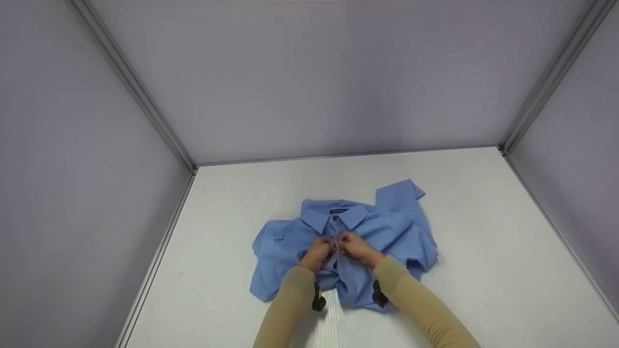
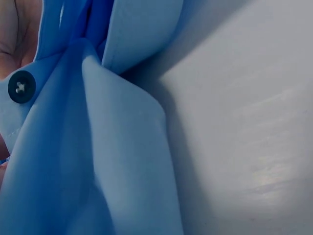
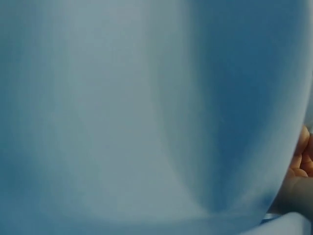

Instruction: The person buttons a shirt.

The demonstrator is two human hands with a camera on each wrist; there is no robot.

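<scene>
A blue button-up shirt (image 1: 391, 229) lies front up, its collar pointing away from me and one sleeve folded up at the right. At the front opening below the collar, my left hand (image 1: 321, 251) pinches one edge of the placket. Close beside it, my right hand (image 1: 357, 245) pinches the other edge with curled fingers. A dark button (image 1: 334, 219) sits at the collar, above both hands. In the left wrist view another dark button (image 2: 22, 87) shows on the placket next to a slit-like buttonhole (image 2: 61, 14). Cloth fills most of the right wrist view.
The shirt is spread on a white table (image 1: 222, 203). Pale panels, among them a back wall (image 1: 309, 82), enclose it on the left, back and right, with grey metal rails (image 1: 140, 96) at the corners. Dark wrist camera mounts (image 1: 318, 303) hang below my sleeves.
</scene>
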